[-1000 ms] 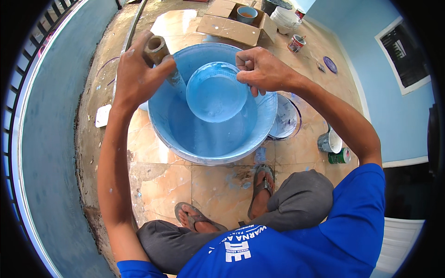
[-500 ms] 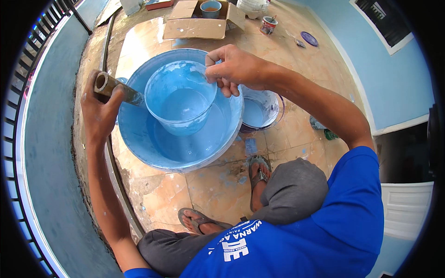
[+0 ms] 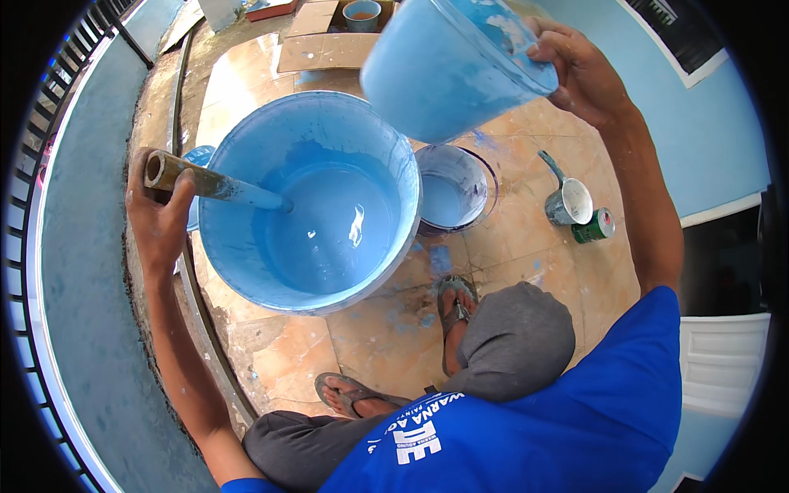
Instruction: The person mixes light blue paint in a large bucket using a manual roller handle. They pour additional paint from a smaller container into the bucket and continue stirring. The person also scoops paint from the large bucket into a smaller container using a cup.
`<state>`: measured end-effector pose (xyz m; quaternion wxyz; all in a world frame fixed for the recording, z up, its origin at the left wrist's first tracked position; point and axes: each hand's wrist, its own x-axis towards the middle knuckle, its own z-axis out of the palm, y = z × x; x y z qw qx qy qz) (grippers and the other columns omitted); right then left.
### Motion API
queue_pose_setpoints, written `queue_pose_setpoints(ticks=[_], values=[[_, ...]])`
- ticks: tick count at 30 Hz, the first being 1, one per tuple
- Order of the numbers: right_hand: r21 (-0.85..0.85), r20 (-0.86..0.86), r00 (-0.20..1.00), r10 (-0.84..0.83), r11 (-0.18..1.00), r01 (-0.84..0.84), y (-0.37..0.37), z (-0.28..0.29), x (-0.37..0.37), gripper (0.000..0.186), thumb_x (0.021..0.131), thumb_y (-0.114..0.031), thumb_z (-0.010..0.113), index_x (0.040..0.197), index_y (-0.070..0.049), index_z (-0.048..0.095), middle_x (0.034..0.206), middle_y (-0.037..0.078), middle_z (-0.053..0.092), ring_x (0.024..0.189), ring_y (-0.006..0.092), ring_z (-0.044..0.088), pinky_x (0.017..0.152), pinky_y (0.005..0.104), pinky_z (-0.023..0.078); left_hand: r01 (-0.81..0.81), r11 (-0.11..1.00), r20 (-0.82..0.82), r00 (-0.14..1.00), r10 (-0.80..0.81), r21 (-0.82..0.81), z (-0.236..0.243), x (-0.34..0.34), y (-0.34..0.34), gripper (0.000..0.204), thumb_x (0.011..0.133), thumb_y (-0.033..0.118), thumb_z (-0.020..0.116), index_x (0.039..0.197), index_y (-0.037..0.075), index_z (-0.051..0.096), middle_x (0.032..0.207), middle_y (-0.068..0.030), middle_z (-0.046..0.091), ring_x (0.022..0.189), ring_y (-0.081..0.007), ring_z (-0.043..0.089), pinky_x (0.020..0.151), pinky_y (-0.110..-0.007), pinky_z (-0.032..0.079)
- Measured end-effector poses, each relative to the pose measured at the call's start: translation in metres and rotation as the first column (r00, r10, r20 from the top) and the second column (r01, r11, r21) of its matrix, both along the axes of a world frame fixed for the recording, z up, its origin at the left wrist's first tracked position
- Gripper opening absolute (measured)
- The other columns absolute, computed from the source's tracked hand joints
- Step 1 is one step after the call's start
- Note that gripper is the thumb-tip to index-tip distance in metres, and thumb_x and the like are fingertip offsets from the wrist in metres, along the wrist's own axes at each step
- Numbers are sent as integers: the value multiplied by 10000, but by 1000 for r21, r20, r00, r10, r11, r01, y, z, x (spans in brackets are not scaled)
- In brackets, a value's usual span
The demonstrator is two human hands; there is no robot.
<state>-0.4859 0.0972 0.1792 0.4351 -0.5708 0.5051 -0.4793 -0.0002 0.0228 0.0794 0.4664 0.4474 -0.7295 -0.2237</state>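
Note:
My left hand (image 3: 160, 197) is wrapped round the upper end of a bamboo stick (image 3: 226, 187). The stick's lower part is coated blue and dips into a large tub (image 3: 238, 135) of light blue paint (image 3: 329, 222). Up at the right, my right hand (image 3: 575, 70) grips the rim of a smaller blue bucket (image 3: 440, 78). That bucket is tilted in the air, apart from the tub, and its mouth faces up and to the right. Most of its inside is hidden.
A paint-smeared pail (image 3: 472, 185) stands close at the tub's right. Farther right are a small dipper (image 3: 569, 203) and a green can (image 3: 593, 226). At the back, a cardboard box (image 3: 325, 51) holds a small bucket (image 3: 362, 16). A low wall (image 3: 82, 271) runs along the left.
My right hand has closed on the smaller bucket's rim and lifted it out of the tub, up and to the right. My left hand shifted slightly left and down with the stick.

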Motion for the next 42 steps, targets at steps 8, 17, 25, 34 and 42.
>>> queue_pose_setpoints(ticks=[8,17,25,34,42], values=[[123,-306,940,-152,973,197,40,-45,-52,108,852,-113,627,798,-54,555,620,23,547,415,95,515,369,246,398,-22,1000,-10,1000,22,7,-4,1,-1,255,911,68,668,1143,0,587,949,-27,604,870,-94,568,796,-253,489],[-306,-711,612,-345,936,172,49,-185,-27,186,771,-68,694,806,-31,515,645,127,557,555,270,599,483,363,456,-27,1000,34,999,26,12,0,-10,8,239,893,44,668,1111,5,579,930,-26,583,850,-94,550,782,-247,480],[-609,-709,471,-525,792,-34,51,-230,-21,185,741,-18,691,838,-60,539,743,110,542,612,306,628,515,397,491,-20,999,7,1000,21,-39,-3,-16,9,241,880,20,668,1106,5,583,923,-18,577,825,-81,528,739,-236,464],[-678,-708,442,-550,705,-209,50,-256,-29,263,711,-65,782,804,-82,537,757,85,526,597,268,596,513,387,473,-22,997,75,997,27,-70,-2,-15,9,255,871,6,667,1114,8,589,935,-29,583,823,-81,531,733,-232,465],[-737,-661,483,-574,616,-277,48,-252,-23,350,668,-43,813,733,-84,472,716,80,484,599,269,548,526,377,435,-3,996,81,997,10,-85,-3,-13,9,258,869,16,668,1114,10,588,939,-31,585,840,-89,533,753,-240,465]])
